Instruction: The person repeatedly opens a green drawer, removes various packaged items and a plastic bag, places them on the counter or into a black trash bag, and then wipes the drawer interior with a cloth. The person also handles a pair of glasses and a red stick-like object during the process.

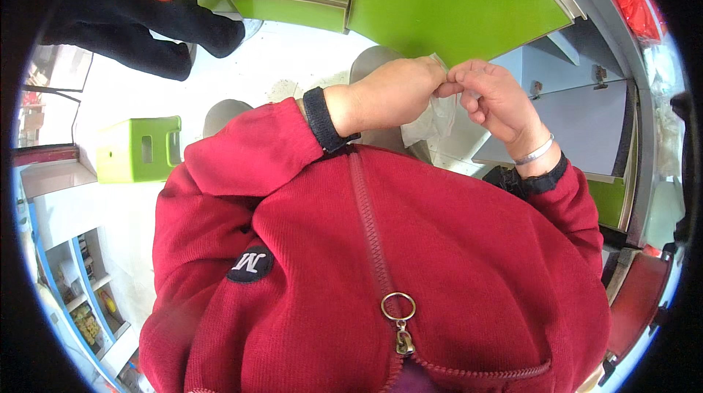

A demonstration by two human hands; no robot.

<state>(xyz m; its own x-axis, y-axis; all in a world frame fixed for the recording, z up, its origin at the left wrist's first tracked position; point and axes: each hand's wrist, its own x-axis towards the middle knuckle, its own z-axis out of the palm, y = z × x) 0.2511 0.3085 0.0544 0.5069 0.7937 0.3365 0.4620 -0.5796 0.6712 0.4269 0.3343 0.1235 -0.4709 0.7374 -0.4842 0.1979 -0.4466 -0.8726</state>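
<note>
A small clear plastic bag (pixel 431 125) hangs below my hands, crumpled, with whitish contents or folds that I cannot make out. My left hand (pixel 398 91), back up, has its fingers closed at the bag's upper edge. My right hand (pixel 494 93), with a silver bracelet at the wrist, meets the left fingertips there; its thumb and forefinger pinch the bag's edge, while the other fingers are curled. The left hand partly covers the bag.
Green cabinet fronts (pixel 439 3) stand ahead. An open cabinet (pixel 576 118) with hinges is at the right. A green plastic stool (pixel 132 150) stands on the floor at the left. A person's dark-clad legs (pixel 143 30) are at the upper left. Shelves (pixel 82 305) hold goods at the lower left.
</note>
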